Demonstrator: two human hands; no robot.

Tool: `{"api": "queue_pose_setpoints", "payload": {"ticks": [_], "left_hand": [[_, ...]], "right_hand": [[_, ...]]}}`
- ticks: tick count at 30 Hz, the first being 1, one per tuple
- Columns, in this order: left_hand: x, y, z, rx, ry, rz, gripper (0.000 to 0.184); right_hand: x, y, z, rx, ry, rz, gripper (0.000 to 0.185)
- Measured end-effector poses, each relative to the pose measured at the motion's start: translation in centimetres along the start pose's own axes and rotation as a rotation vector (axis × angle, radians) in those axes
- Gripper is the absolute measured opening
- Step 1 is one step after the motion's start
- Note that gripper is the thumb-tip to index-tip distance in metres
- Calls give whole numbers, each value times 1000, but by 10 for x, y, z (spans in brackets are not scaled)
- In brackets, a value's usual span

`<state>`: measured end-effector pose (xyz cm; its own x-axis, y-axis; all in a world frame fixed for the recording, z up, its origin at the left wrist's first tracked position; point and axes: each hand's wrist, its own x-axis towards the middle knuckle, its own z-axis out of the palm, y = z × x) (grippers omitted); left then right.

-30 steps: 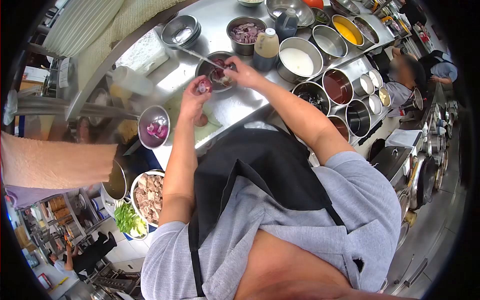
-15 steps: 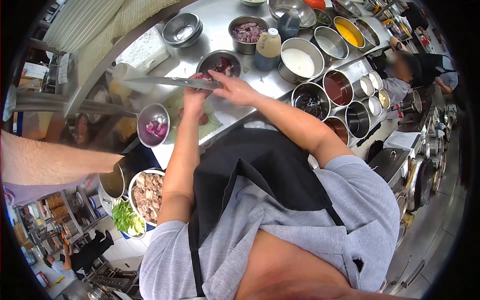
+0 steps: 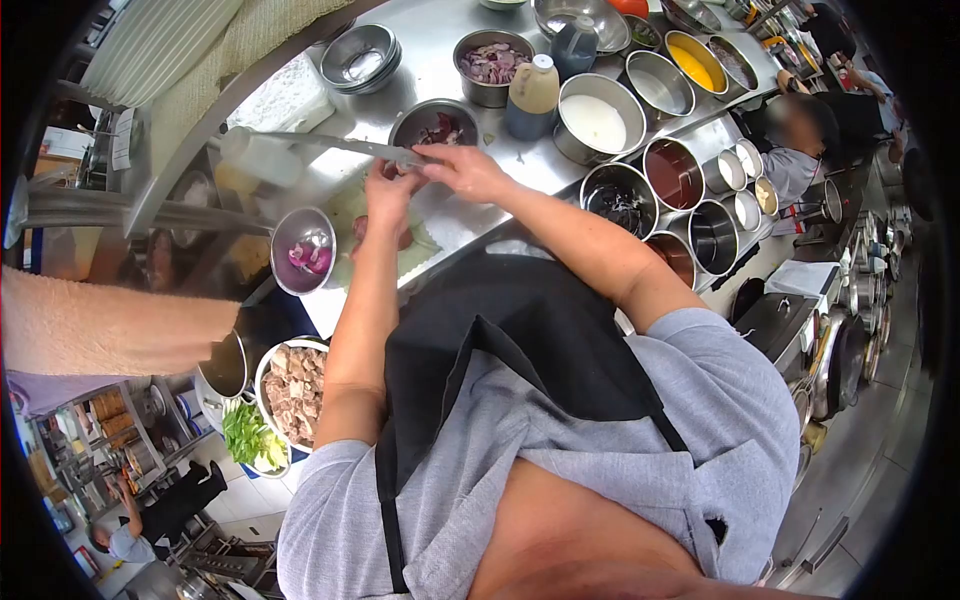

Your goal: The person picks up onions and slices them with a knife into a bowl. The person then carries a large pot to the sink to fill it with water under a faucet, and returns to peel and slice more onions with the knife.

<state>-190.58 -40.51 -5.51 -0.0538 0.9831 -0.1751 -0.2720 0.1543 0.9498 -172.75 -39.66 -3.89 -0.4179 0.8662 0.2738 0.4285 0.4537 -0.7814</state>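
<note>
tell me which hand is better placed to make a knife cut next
Likely the right hand: it holds the knife, which extends past the left hand. The left hand, close beside the knife, seems better suited to steadying.

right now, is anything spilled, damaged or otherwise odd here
Yes: a dark, ragged-edged hole shows in the grey shirt, apparently a tear. Also, a small scrap lies loose on the steel counter, just outside the bowl by the knife; nothing looks obviously spilled.
</note>
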Motion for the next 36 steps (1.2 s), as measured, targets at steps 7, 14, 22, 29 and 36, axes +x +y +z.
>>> {"api": "queue_pose_setpoints", "payload": {"ticks": [7,14,22,29,36], "left_hand": [[3,-3,-12,-35,-207,-6,62],[-8,18,-3,-15,-256,39,68],[3,9,-7,-8,-125,-86,61],[7,6,-8,-74,-68,1,58],[14,1,-10,-32,-49,10,60]], "right_hand": [[4,7,-14,626,-134,404,37],[31,43,-22,407,-68,382,38],[23,52,-3,261,-177,353,57],[-2,22,13,149,-46,37,60],[0,-9,-3,158,-172,117,62]]}}
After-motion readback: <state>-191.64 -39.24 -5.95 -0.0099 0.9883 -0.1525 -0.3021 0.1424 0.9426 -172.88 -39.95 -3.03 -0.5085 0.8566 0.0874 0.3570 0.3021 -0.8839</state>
